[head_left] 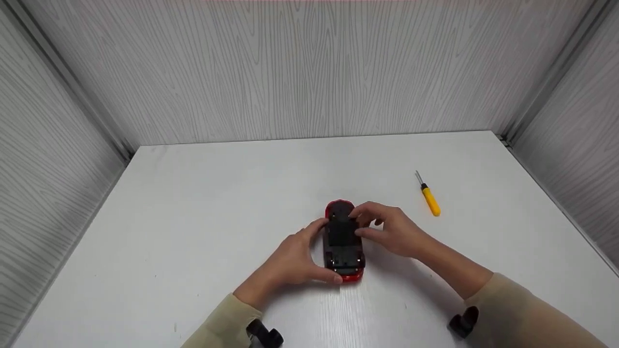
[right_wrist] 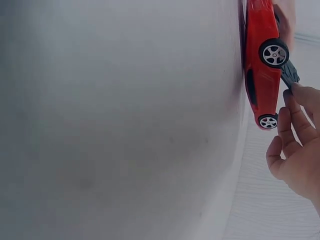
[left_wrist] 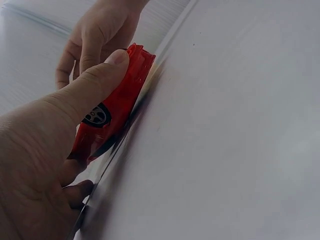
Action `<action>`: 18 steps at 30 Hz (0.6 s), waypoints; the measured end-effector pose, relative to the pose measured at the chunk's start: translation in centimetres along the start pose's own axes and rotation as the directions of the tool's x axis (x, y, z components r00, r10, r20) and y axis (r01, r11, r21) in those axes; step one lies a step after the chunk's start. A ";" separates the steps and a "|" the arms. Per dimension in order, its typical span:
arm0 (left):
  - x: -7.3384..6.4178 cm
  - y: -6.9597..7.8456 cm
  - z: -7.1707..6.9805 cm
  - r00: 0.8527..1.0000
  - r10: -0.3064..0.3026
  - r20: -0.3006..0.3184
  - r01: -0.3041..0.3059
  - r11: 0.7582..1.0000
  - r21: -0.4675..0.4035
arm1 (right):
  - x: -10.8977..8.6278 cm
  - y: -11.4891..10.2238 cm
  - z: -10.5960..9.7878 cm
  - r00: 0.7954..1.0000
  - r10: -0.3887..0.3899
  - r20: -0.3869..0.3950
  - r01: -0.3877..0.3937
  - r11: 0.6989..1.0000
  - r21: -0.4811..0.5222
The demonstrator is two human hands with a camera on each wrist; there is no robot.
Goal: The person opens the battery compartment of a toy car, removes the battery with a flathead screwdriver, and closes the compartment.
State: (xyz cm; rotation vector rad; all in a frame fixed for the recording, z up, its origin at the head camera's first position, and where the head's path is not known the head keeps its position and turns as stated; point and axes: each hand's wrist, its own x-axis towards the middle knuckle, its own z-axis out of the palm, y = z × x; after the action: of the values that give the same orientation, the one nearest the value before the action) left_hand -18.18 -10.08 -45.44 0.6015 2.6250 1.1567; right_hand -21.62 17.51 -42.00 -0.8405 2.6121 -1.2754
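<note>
A red toy car (head_left: 352, 278) lies upside down on the white table, its black underside facing up. My left hand (head_left: 292, 256) grips it from the left, thumb at the near end and fingers along the side toward the far end. In the left wrist view, the thumb presses on the red body (left_wrist: 127, 90) beside a wheel. From the right, my right hand (head_left: 394, 232) pinches a flat black cover (right_wrist: 290, 75) between thumb and fingertip. The right wrist view shows this cover tilted up from the car's underside. Part of the car is hidden behind my fingers.
A screwdriver (head_left: 430, 200) with a yellow handle lies on the table (head_left: 217, 193) to the right, beyond my right hand. Grey wood-grain panels (head_left: 309, 72) stand at the back and on both sides.
</note>
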 end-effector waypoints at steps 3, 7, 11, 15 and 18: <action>0.0 0.1 0.1 1.000 -0.013 0.006 0.013 1.000 0.007 | 0.1 0.0 -0.2 1.000 -0.007 0.029 0.007 1.000 -0.002; 0.0 0.1 0.1 1.000 -0.019 0.007 0.019 1.000 0.009 | 0.3 -0.1 -0.5 0.998 -0.017 0.067 0.018 1.000 -0.018; 0.0 0.0 0.1 1.000 -0.014 0.006 0.014 1.000 0.007 | 0.5 -0.3 -1.1 0.994 -0.023 0.108 0.028 0.999 -0.041; 0.0 -0.1 0.0 1.000 -0.013 0.003 0.013 1.000 0.008 | 0.7 -0.4 -1.5 0.990 -0.026 0.138 0.033 0.998 -0.048; 0.0 -0.2 0.0 1.000 -0.009 -0.001 0.009 1.000 0.002 | 1.0 -0.4 -1.6 0.989 -0.029 0.147 0.035 0.999 -0.041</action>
State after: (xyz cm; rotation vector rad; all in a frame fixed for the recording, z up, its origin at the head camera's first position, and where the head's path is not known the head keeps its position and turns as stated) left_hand -18.23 -10.18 -45.57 0.5891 2.6271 1.1514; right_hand -22.80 17.92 -40.57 -0.9488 2.5293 -1.1223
